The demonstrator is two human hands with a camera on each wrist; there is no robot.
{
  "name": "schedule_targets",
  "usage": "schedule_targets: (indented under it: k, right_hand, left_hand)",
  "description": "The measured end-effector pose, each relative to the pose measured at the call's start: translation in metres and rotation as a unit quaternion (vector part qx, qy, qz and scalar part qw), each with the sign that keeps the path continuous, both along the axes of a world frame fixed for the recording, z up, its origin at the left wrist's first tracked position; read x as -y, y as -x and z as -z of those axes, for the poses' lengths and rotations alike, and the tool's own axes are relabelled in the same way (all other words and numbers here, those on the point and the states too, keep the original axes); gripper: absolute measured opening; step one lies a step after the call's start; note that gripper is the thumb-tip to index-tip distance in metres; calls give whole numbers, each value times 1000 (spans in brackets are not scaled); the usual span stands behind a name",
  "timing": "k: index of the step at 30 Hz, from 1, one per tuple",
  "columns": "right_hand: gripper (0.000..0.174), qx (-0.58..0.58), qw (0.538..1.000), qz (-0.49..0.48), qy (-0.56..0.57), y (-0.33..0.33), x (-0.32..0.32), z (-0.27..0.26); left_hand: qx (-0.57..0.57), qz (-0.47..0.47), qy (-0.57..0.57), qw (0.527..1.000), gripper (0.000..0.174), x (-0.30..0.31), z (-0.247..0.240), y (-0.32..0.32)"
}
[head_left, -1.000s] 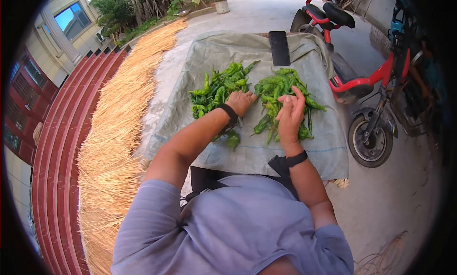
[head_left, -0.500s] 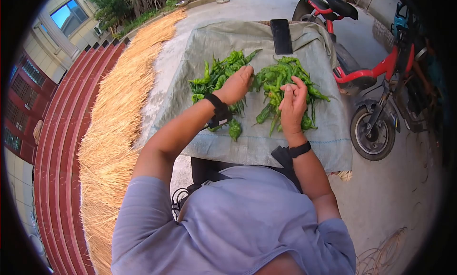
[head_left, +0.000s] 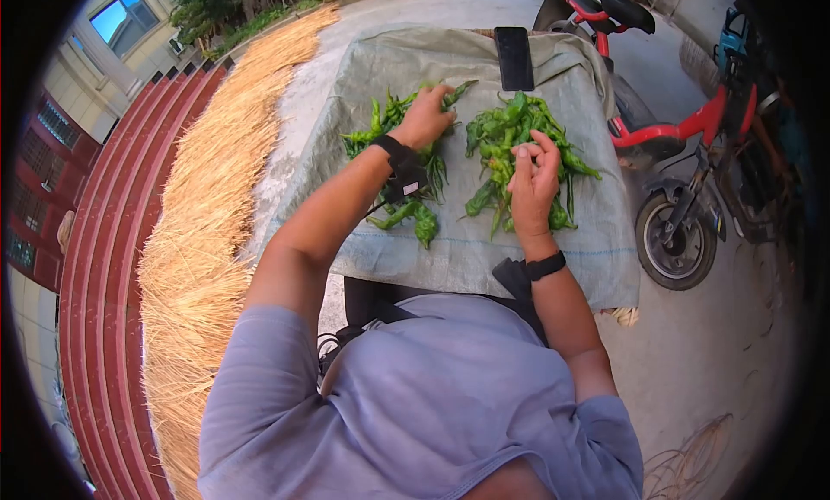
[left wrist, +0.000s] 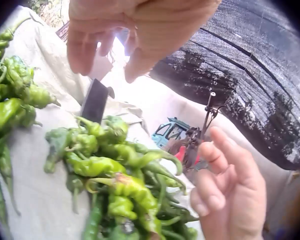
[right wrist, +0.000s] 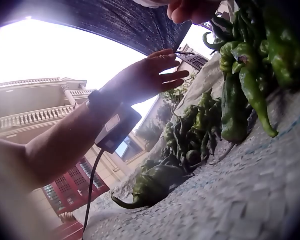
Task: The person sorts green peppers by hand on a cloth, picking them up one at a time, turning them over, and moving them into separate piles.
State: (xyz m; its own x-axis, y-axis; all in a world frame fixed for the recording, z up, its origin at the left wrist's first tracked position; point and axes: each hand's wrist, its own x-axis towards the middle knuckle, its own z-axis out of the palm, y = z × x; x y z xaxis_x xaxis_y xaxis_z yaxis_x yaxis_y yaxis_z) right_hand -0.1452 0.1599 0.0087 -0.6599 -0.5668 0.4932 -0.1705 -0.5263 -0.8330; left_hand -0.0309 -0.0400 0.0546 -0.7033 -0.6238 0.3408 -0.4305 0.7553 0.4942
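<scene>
Two heaps of green peppers lie on a grey woven sheet (head_left: 380, 262). My left hand (head_left: 425, 119) is over the far part of the left heap (head_left: 415, 219); in the right wrist view this hand (right wrist: 142, 77) is raised above the peppers (right wrist: 192, 125), fingers apart and nothing visible in them. Beside the near right edge of the right heap (head_left: 501, 132) is my right hand (head_left: 533, 189). The left wrist view shows the right hand (left wrist: 235, 187) palm up, fingers loosely bent and without a pepper, next to the heap (left wrist: 125, 175).
A black phone (head_left: 513, 59) lies at the sheet's far edge. Right of the sheet stands a red electric bike (head_left: 674, 132). Dry straw (head_left: 203, 266) covers a strip of ground on the left, beside red steps (head_left: 112, 249).
From the gap between the heaps, my left hand has moved away and slightly left over the left heap, its fingers now spread. The right hand has stayed almost in place.
</scene>
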Motion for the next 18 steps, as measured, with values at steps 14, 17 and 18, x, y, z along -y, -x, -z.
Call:
schedule_targets:
  k: [14, 17, 18]
  right_hand:
    - [29, -50, 997, 12, -55, 5, 6, 13]
    - [29, -56, 995, 12, -80, 4, 2, 8]
    - [29, -57, 995, 12, -78, 6, 3, 7]
  left_hand:
    - [250, -73, 113, 959, 52, 14, 20, -14]
    - [249, -47, 76, 964, 47, 19, 23, -10]
    - [248, -42, 56, 966, 46, 15, 21, -9]
